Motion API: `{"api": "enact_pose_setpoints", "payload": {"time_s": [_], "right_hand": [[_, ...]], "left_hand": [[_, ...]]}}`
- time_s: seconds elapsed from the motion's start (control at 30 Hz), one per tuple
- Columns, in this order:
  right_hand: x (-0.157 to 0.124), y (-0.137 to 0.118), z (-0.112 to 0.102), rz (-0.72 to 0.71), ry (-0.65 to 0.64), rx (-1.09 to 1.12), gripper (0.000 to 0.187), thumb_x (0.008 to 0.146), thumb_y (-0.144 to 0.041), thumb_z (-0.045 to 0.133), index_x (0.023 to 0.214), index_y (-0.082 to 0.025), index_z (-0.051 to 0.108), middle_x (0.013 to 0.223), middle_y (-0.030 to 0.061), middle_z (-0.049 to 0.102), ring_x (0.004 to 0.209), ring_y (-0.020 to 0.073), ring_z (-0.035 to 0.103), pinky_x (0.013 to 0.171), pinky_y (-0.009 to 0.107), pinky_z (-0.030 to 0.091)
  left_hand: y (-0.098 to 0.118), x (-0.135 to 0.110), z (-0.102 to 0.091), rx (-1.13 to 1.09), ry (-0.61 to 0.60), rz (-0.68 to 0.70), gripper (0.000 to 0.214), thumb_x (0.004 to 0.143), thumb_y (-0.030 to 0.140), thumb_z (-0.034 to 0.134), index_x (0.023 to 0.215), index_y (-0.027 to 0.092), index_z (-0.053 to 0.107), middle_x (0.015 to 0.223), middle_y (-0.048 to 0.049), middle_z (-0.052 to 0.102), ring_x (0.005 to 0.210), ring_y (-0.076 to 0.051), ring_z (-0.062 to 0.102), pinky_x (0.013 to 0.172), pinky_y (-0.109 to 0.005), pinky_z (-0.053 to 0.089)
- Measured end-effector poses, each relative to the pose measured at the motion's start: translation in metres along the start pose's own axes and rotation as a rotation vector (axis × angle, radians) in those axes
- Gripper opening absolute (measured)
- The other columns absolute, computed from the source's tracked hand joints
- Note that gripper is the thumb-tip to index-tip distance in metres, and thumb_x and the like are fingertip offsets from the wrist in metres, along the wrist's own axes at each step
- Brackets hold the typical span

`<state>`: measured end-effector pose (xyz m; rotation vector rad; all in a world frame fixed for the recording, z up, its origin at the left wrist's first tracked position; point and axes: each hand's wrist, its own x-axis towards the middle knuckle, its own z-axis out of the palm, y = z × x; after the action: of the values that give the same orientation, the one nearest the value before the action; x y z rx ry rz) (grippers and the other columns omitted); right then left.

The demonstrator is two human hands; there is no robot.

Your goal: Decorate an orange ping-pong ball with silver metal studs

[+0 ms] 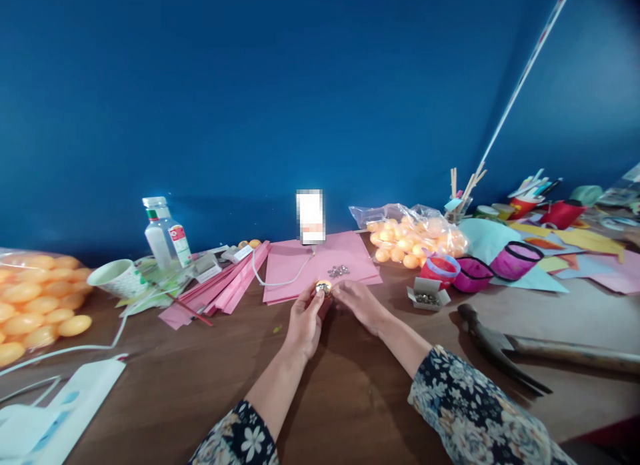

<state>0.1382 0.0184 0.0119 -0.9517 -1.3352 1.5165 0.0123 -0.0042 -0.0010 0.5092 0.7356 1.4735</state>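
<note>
My left hand (306,321) grips a small round orange-gold piece (323,286) with shiny silvery bits showing on top. Close at its right side is my right hand (361,305), its fingers bent and pressed together. Whatever those fingertips pinch, if anything, is too small to make out. Both hands are just in front of a stack of pink paper sheets (320,255). On the sheets lies a little heap of small metal pieces (339,271). To the right stands an open small white box (427,297) with more such metal pieces inside.
Clear bags of orange balls lie at left (35,291) and back right (413,235). Glass bottles (165,231), a tilted paper cup (117,278) and pink strips (225,285) are left of the sheets. A claw hammer (500,341) lies at right, below purple rings (517,259).
</note>
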Motion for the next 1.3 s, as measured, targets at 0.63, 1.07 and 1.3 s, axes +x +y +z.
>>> {"api": "enact_pose_setpoints", "payload": {"time_s": [0.63,1.07,1.3], "right_hand": [[0.0005,0.0003,-0.0007,0.007,-0.004,0.006,0.032,0.066,-0.046,0.061,0.071,-0.015,0.054,0.068,-0.0010,0.053,0.065,0.0111,0.051,0.061,0.024,0.042],[0.0000,0.0007,-0.0016,0.013,-0.026,0.002,0.031,0.068,-0.045,0.060,0.072,-0.014,0.055,0.069,-0.0009,0.054,0.065,0.0107,0.052,0.060,0.023,0.042],[-0.0008,-0.0005,-0.0016,0.032,-0.026,0.008,0.032,0.067,-0.045,0.060,0.072,-0.015,0.055,0.069,-0.0003,0.055,0.067,0.0119,0.053,0.061,0.024,0.043]], "left_hand": [[-0.0003,0.0003,-0.0007,0.015,-0.003,-0.003,0.040,0.067,0.018,0.065,0.106,0.021,0.057,0.093,-0.0028,0.065,0.086,-0.013,0.059,0.088,-0.032,0.040],[-0.0009,-0.0001,0.0003,0.018,-0.007,0.009,0.040,0.066,0.018,0.066,0.105,0.020,0.058,0.092,-0.0027,0.065,0.085,-0.013,0.059,0.087,-0.031,0.040],[0.0009,-0.0016,0.0028,0.030,0.009,0.010,0.038,0.064,0.017,0.066,0.102,0.019,0.059,0.091,-0.0026,0.066,0.085,-0.013,0.059,0.089,-0.032,0.038]]}}
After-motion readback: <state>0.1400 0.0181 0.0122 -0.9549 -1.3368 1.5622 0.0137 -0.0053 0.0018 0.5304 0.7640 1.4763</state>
